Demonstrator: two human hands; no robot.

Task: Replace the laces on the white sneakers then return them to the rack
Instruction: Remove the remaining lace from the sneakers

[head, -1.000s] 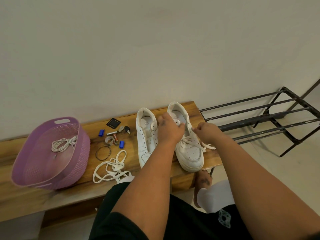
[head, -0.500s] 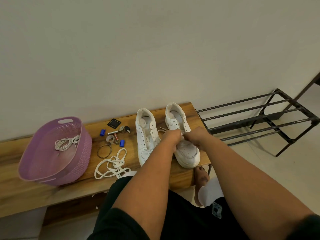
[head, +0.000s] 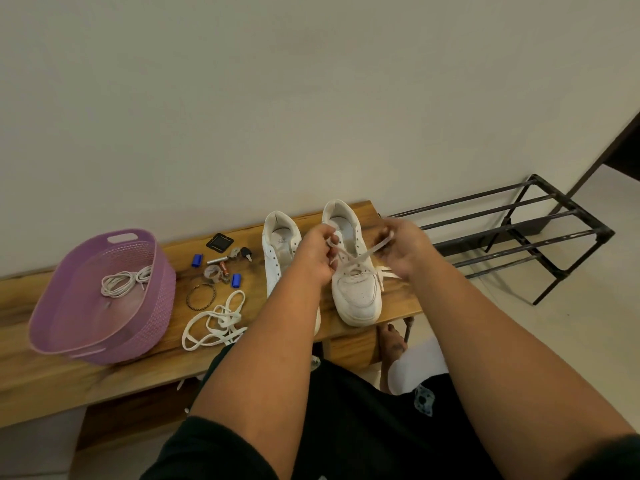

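Two white sneakers stand side by side on the wooden bench (head: 381, 299), toes toward me. The left sneaker (head: 277, 251) has bare eyelets and no lace. The right sneaker (head: 356, 292) carries a flat white lace (head: 363, 256) crossing above its lower eyelets. My left hand (head: 313, 254) pinches one end of that lace over the shoe's tongue. My right hand (head: 403, 251) pinches the other end, pulled out to the right. A loose flat white lace (head: 214, 322) lies tangled on the bench to the left of the shoes.
A purple plastic basket (head: 69, 327) at the bench's left holds a coiled round lace (head: 121, 280). Small items lie between basket and shoes: blue caps (head: 235, 279), keys (head: 242, 252), a metal ring (head: 201, 296), a black square (head: 220, 242). A black metal shoe rack (head: 519, 244) stands right of the bench.
Both hands have risen from low over the right sneaker's toe and spread apart, drawing the two lace ends up and outward. The camera view has shifted slightly.
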